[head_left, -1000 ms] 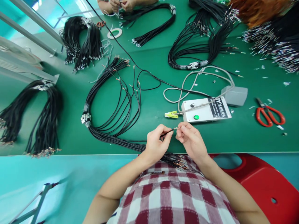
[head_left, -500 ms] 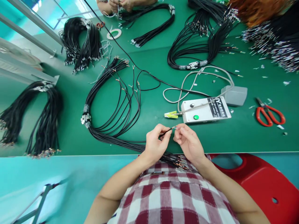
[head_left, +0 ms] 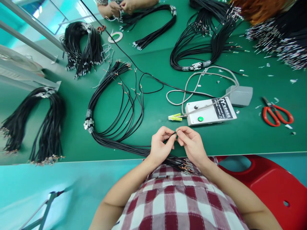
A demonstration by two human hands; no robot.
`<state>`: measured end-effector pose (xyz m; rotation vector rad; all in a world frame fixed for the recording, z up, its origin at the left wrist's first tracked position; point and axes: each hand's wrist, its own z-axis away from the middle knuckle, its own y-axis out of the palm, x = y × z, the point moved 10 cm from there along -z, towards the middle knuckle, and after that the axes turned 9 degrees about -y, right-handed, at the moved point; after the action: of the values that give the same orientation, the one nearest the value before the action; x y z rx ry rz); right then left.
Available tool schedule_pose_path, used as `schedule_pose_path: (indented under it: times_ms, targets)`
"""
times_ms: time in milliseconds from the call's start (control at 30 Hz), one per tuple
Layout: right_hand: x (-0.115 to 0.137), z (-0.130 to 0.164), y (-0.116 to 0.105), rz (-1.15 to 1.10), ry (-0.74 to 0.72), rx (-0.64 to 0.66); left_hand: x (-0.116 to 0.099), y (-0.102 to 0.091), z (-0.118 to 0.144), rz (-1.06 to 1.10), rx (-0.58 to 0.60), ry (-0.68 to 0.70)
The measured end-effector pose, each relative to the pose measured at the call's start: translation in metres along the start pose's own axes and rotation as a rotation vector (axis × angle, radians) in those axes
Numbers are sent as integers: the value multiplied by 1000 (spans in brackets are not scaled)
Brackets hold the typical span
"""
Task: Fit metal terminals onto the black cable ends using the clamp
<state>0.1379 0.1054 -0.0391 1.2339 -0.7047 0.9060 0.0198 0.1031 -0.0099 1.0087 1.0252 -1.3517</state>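
Near the table's front edge, my left hand [head_left: 162, 143] is closed on a thin black cable [head_left: 169, 136], pinching it close to its stripped end. My right hand [head_left: 191, 142] meets it fingertip to fingertip, with thumb and forefinger closed over the cable's bare wire ends, which are mostly hidden. The cable belongs with a long bundle of black cables [head_left: 120, 146] that curves over the table at the left and hangs across my lap, copper ends [head_left: 185, 166] showing. Just beyond my hands lies a white control box [head_left: 211, 111] with a green button and a yellow-green clip [head_left: 175, 117].
Red-handled cutters [head_left: 275, 113] lie at the right among scraps. A grey adapter [head_left: 241, 95] sits behind the box. More cable bundles [head_left: 82, 48] lie around the green table [head_left: 148, 108]. Another person's hands [head_left: 121, 7] work at the far side. A red stool [head_left: 266, 182] stands at right.
My right hand's fingers have moved left and closed over the wire ends, which showed between my hands before. My left hand keeps its hold on the cable. The view has shifted slightly.
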Motion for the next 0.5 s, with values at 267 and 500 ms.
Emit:
schedule_pose_path:
  times_ms: [267, 500]
  targets:
    - [-3, -3, -11, 134, 33, 97, -10, 21, -13, 95, 225, 65]
    - [9, -5, -19, 441, -66, 207, 22, 24, -19, 252, 142, -115]
